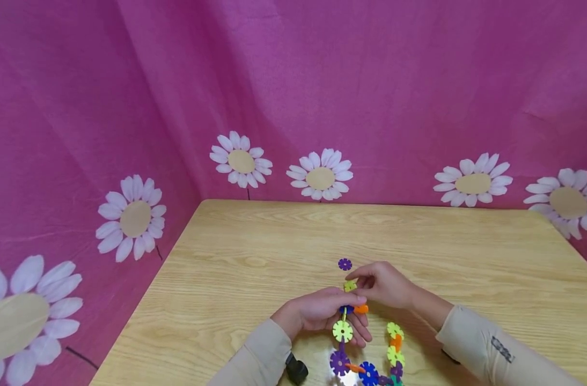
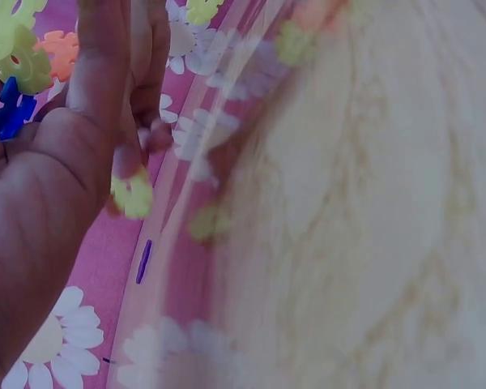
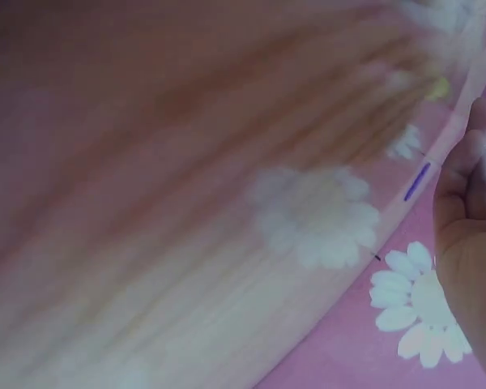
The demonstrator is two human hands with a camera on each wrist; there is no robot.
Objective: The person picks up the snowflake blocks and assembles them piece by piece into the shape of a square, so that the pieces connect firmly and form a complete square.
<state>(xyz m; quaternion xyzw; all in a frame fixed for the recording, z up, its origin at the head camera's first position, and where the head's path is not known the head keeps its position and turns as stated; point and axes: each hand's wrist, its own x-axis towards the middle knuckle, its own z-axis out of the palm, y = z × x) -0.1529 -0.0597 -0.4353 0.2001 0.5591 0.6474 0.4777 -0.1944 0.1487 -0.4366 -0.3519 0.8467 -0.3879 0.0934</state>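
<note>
My left hand [image 1: 322, 310] holds one end of a chain of interlocking plastic snowflake discs, its thumb over a blue disc [image 1: 346, 309] beside an orange disc [image 1: 361, 309]. From there the chain hangs past a yellow-green disc [image 1: 343, 331] and a purple disc [image 1: 339, 363], then curves right and back up. Between thumb and fingertips, my right hand [image 1: 387, 287] pinches a single yellow disc [image 1: 350, 286] just above the left thumb. In the left wrist view that yellow disc [image 2: 132, 194] shows at the right fingertips, and the blue disc [image 2: 14, 109] lies by the left palm.
A loose purple disc [image 1: 344, 264] lies on the wooden table [image 1: 255, 241] just beyond the hands. The chain's other end, with a yellow disc [image 1: 395, 329], is below the right forearm. A pink cloth [image 1: 371, 96] with daisies stands behind and at left.
</note>
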